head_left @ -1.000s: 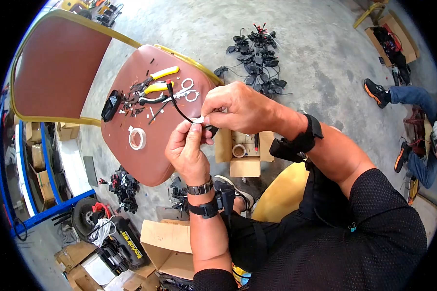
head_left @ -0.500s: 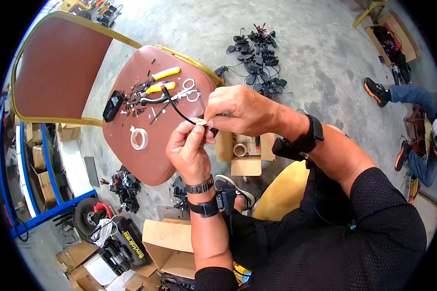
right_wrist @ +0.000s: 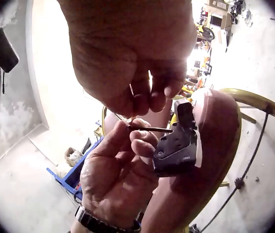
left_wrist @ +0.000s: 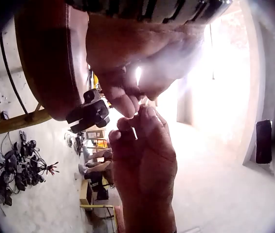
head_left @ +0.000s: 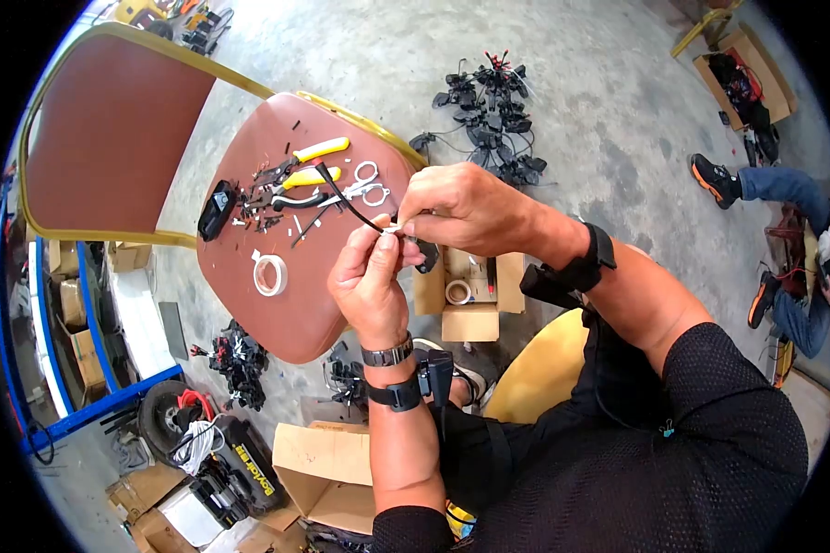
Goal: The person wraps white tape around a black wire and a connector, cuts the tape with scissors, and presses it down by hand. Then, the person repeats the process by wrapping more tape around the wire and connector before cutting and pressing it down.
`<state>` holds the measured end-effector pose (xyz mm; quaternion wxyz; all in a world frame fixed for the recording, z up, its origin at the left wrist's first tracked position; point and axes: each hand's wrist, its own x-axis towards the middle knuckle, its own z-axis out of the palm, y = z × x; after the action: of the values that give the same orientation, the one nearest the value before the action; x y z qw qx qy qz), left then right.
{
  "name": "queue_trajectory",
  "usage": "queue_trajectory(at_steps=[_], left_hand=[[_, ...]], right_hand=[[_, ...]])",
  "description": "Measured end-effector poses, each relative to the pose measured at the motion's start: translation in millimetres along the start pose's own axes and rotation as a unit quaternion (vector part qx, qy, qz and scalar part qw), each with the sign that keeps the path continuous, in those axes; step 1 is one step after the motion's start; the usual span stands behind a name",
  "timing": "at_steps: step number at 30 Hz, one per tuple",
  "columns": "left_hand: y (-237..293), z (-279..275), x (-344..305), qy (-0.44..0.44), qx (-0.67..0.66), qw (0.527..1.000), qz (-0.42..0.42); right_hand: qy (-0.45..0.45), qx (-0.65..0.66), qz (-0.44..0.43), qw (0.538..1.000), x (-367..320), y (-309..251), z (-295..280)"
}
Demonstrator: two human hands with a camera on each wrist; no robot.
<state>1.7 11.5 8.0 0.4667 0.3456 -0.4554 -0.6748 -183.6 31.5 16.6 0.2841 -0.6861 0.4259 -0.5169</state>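
Above the edge of the chair seat, my left hand [head_left: 371, 281] pinches a black cable [head_left: 345, 197] between thumb and fingers. A small white strip [head_left: 392, 229], like tape, lies around the cable at the fingertips. My right hand [head_left: 463, 210] pinches at this strip from the other side, its fingertips close against the left ones. A black plastic device with a lever [right_wrist: 175, 153] hangs from the cable beside the left fingers. On the seat lie yellow-handled pliers [head_left: 321, 149], white-handled scissors [head_left: 367, 184] and a roll of white tape [head_left: 269, 275].
The brown chair [head_left: 249, 313] stands ahead, scattered with cable scraps. Similar black devices [head_left: 493, 120] lie heaped on the floor beyond. Below my hands is an open cardboard box [head_left: 470, 323]; another carton [head_left: 323, 456] sits near my left elbow. A person's shoe [head_left: 713, 180] shows at right.
Both hands have shifted slightly right in the head view, still pinching at the white strip. The cable's red end has turned from sight, and the black device shows more below the fingers.
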Motion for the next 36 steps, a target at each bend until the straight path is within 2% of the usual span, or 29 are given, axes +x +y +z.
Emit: queue_trajectory(at_steps=[6,9,12,16,24,36], left_hand=[[-6,-7,7,-0.018,0.035,0.999,0.025],[-12,-10,10,-0.026,0.006,0.999,0.043],[-13,-2,14,-0.004,-0.051,0.999,0.016],[-12,-9,17,-0.041,-0.068,0.996,-0.039],[-9,-8,16,-0.086,-0.040,0.995,-0.013],[0,-4,11,-0.045,0.028,0.999,0.008]], right_hand=[[0.002,0.010,0.009,1.000,2,4,0],[0.002,0.020,0.020,1.000,2,3,6],[0.005,0.051,0.074,0.996,4,4,4],[-0.007,0.091,0.136,0.987,6,5,-4],[-0.034,0.076,0.143,0.986,8,7,-11],[-0.014,0.059,0.074,0.995,5,4,-7]])
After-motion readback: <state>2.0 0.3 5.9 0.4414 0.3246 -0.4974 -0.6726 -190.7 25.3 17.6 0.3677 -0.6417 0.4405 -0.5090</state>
